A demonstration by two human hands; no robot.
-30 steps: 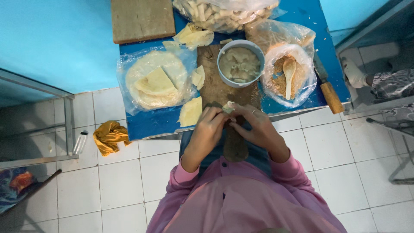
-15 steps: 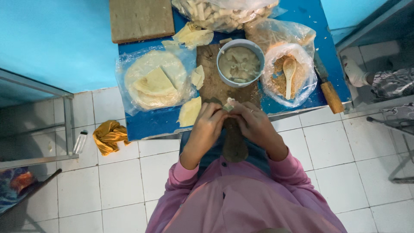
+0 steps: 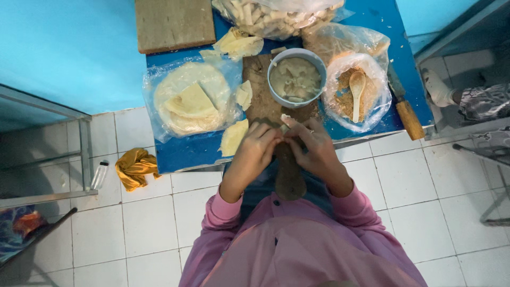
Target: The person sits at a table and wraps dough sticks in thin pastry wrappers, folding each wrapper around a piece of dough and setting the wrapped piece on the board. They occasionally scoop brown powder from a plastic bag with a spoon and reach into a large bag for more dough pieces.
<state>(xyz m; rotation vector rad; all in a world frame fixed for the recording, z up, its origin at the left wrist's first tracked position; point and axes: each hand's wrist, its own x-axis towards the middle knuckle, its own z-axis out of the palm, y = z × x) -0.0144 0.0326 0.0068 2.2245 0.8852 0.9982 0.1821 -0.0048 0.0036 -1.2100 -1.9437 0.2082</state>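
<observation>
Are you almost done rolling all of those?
Not nearly. A big bag of finished rolls sits at the back. Both hands, left hand and right hand, pinch one small wrapper piece. A stack of wrappers and a bowl of filling remain.

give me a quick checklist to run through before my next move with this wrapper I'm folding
1. Both hands on the piece: ok. Left hand and right hand pinch the small pale wrapper together.
2. Fold sealed: cannot tell, fingers hide it.
3. Filling within reach: ok. The bowl of filling sits just beyond the hands.
4. Spare wrappers ready: ok. A stack of wrappers lies in its plastic bag, and a loose wrapper lies by the left hand.
5. Work surface under the hands: ok, the wooden board is there.
</observation>
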